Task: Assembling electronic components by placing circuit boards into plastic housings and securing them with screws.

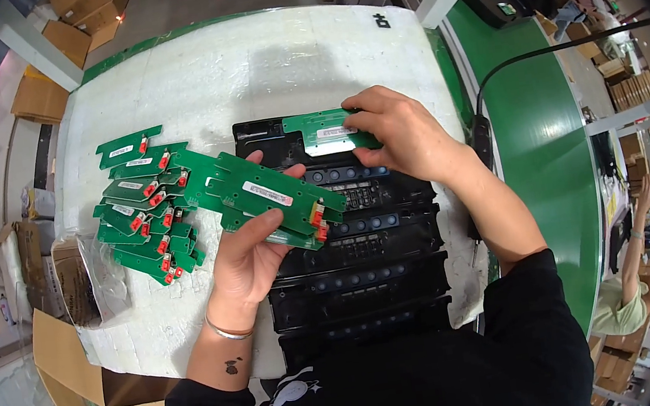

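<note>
My left hand (253,249) is closed around a small stack of green circuit boards (244,182), each with a white label and red connectors at its right end. My right hand (398,132) grips one green circuit board (314,134) by its right end. That board lies over the farthest of several black plastic housings (261,152); whether it is fully seated I cannot tell. The other black housings (359,274) lie in a column toward me, with rows of round holes. To the left, a fanned pile of similar boards (138,219) rests on the white padded table top.
The white padded table (185,73) fills the middle. Cardboard boxes (69,352) stand along its left side, one beside clear plastic. A black cable (489,74) hangs at the right near a green bench (547,141). Another person (629,298) is at the far right.
</note>
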`<act>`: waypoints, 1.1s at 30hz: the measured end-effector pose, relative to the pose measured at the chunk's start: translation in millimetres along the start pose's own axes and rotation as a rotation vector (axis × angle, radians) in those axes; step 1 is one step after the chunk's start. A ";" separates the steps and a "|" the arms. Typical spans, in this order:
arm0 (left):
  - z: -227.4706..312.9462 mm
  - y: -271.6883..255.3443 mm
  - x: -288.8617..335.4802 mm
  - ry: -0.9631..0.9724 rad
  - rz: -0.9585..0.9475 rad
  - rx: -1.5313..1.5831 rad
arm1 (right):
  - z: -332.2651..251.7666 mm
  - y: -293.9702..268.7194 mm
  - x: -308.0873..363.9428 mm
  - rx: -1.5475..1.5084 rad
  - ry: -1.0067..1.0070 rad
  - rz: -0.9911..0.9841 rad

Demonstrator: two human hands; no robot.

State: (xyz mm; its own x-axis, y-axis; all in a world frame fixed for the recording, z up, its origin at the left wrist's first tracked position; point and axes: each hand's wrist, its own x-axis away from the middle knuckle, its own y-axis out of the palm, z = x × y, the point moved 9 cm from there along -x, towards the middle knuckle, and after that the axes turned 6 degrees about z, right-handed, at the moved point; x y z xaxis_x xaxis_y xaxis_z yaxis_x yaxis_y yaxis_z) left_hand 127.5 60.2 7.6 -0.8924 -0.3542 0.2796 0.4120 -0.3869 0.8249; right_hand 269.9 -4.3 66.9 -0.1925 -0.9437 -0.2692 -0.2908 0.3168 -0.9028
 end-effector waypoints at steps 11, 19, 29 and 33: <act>-2.6 3.7 -3.4 -0.041 -0.020 0.123 | 4.3 11.5 1.8 0.014 0.023 0.013; -5.5 0.2 -5.8 -0.062 0.020 0.089 | 22.3 13.4 12.2 0.008 0.059 -0.020; -4.6 -0.9 -6.9 -0.039 0.013 0.034 | 23.0 16.2 12.8 0.006 0.070 -0.017; -6.2 3.0 -6.1 -0.055 -0.013 0.081 | 22.4 14.5 12.8 0.015 0.105 -0.033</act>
State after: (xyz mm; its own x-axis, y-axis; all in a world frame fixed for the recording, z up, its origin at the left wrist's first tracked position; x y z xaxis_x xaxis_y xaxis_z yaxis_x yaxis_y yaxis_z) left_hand 135.4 55.9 5.4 -0.9071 -0.3019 0.2932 0.3862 -0.3202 0.8651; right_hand 284.2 -14.0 42.8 -0.2806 -0.9380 -0.2034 -0.2845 0.2837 -0.9157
